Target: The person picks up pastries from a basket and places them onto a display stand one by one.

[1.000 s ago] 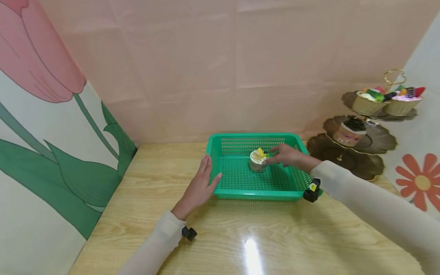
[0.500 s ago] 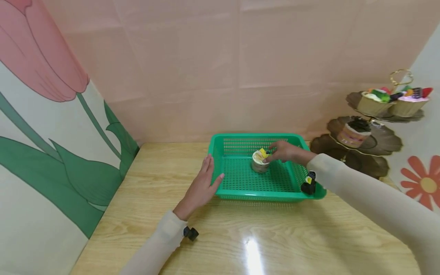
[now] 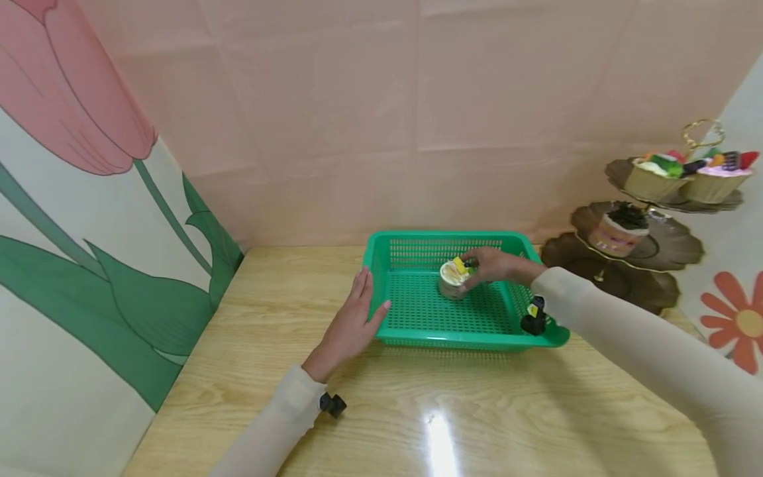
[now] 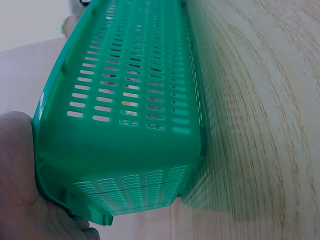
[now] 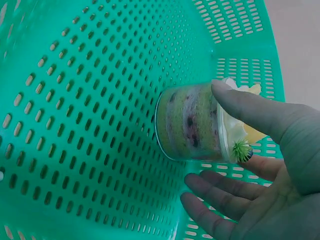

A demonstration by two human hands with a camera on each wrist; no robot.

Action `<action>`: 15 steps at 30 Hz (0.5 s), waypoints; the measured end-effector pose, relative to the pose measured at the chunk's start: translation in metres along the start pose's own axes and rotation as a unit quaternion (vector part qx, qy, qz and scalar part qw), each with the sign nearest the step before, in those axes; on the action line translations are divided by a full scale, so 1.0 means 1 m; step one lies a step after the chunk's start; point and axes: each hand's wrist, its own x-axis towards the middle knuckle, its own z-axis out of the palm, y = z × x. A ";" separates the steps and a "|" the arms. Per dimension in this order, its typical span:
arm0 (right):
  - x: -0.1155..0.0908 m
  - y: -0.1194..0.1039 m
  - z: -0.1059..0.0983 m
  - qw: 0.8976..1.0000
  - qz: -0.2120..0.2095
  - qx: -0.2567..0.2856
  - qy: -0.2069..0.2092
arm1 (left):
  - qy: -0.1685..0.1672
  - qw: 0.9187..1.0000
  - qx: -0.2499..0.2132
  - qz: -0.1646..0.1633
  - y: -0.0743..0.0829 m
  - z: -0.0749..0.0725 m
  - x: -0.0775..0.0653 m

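Observation:
A clear cup of layered cake (image 5: pixel 190 122), topped with cream and yellow fruit, stands in a green plastic basket (image 3: pixel 471 338). My right hand (image 3: pixel 491 265) pinches the cup near its rim. In the right wrist view, the thumb (image 5: pixel 250 107) lies on the cup's near side and the index finger passes behind it, partly hidden. The other fingers are spread beside the cup. My left hand (image 3: pixel 350 321) rests with straight fingers against the basket's left rim, which shows close up in the left wrist view, palm (image 4: pixel 17 185) at the corner.
At right stands a tiered brown stand (image 3: pixel 679 255) with a gold handle. Two decorated cupcakes (image 3: pixel 652 179) sit on its top tier and a dark-topped cake cup (image 3: pixel 620 232) on the middle one. The basket sits on a wood-grain table (image 3: pixel 381 411) before a pink backdrop (image 3: pixel 322 132).
My right thumb and index finger have drawn in onto the cake cup, which stays in the basket. The left hand has kept its place at the rim. The head view has shifted slightly.

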 end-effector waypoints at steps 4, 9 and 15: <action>0.004 0.002 0.005 0.998 -0.028 -0.057 0.024 | 0.001 1.000 0.004 0.003 -0.001 0.000 0.001; 0.006 0.005 0.010 0.994 -0.047 -0.095 0.040 | -0.002 1.000 0.002 0.002 0.000 0.000 0.002; 0.005 0.005 0.012 0.993 -0.054 -0.092 0.051 | -0.004 1.000 0.002 0.003 0.000 -0.001 0.001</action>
